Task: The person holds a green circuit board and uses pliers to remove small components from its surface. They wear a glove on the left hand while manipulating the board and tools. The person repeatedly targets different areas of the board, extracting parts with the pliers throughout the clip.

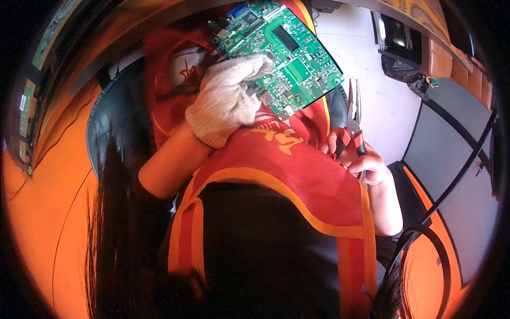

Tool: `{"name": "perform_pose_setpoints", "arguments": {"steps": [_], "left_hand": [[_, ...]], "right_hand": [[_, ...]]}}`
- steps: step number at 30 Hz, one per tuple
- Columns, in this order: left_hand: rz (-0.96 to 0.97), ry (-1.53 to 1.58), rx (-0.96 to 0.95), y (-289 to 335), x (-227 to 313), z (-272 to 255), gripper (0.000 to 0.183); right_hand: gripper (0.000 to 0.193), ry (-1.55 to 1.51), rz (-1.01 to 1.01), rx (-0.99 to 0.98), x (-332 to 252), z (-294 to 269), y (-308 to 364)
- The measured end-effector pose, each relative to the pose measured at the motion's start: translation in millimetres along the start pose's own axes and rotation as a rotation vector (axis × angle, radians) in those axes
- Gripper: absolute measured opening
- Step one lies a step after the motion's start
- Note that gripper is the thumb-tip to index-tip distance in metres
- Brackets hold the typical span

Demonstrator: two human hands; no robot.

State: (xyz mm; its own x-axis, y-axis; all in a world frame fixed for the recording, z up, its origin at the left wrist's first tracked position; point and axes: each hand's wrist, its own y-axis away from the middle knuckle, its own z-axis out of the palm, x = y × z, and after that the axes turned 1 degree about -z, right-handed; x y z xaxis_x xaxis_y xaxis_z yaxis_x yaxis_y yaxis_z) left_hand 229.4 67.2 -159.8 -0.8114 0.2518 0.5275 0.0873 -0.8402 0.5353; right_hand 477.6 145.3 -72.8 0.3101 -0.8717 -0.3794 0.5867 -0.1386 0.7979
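Note:
A green circuit board [312, 61], crowded with small parts and with a blue connector at its far edge, is tilted above my lap. My left hand [226, 98], in a whitish knit glove, is closed on the board's near left edge. Bare and wrapped round red-and-black handles, my right hand [369, 164] holds needle-nose pliers [353, 114] upright to the right of the board. The plier jaws point away from me and stand slightly apart, not touching the board. Beneath both hands lies a red apron [297, 165] with orange trim.
A wooden table edge [409, 24] curves across the top. At the far right are a brown box [438, 56] and a black plastic bag [401, 72]. Another board-like strip [40, 58] runs along the left rim. A dark chair [101, 122] shows beside my left arm.

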Motion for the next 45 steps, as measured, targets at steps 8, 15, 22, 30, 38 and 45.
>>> {"name": "perform_pose_setpoints", "arguments": {"steps": [8, 15, 22, 30, 38, 45], "left_hand": [[0.174, -0.393, -0.098, 0.1, 0.4, -1.1, 0.037], [0.605, -1.059, -0.339, -29.5, 4.3, 27.7, 0.046], [0.665, -1.256, -0.108, -53.7, -20.6, 66.9, 0.038], [-0.313, -0.066, -0.139, -34.2, -43.5, 129.8, 0.011], [-0.264, 0.01, -0.153, -52.8, -62.4, 118.4, 0.01], [-0.543, 0.134, -0.004, -42.4, -48.7, 89.1, 0.013]], "right_hand": [[0.045, 0.028, -0.056, -0.08, 3.2, -8.2, 5.6], [0.041, -0.066, -0.157, 0.007, 0.3, -19.6, 20.1], [0.044, -0.052, -0.213, 0.157, 5.7, -34.0, 39.1], [0.051, -0.094, -0.204, 0.463, 10.6, -63.1, 34.0], [0.048, -0.085, -0.34, 0.506, 12.7, -58.8, 29.3], [0.044, 0.122, -0.247, 0.54, 15.5, -55.6, 46.0]]}}
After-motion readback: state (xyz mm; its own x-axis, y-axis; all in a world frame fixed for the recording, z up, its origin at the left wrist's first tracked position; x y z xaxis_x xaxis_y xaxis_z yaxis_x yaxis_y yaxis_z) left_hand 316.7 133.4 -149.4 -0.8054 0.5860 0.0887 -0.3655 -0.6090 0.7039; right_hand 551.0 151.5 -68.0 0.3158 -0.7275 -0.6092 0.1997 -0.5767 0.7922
